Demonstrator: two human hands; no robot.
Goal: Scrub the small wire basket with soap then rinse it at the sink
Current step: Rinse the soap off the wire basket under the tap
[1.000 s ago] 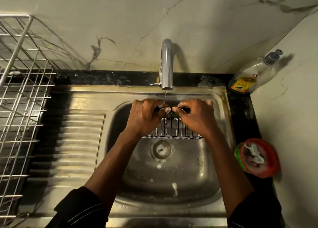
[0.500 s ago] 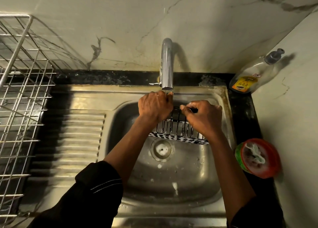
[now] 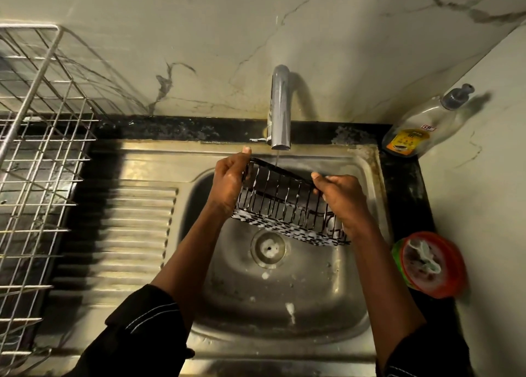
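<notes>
A small black wire basket (image 3: 284,203), streaked with white soap foam, hangs tilted over the steel sink bowl (image 3: 284,305). My left hand (image 3: 229,181) grips its left end, thumb up at the top rim. My right hand (image 3: 340,196) holds its right end, fingers curled round the rim. A thin stream of water runs from the tap (image 3: 280,112) onto the basket's top rim. Foam clings thickly to the basket's lower edge.
A large steel dish rack (image 3: 37,163) stands on the left beside the ribbed drainboard (image 3: 122,234). A soap dispenser bottle (image 3: 418,129) leans in the back right corner. A red and green round tub (image 3: 429,264) sits on the dark counter at the right.
My left hand left the tap and took the basket's left end. The basket now sits higher and wider under the spout, and water runs onto it.
</notes>
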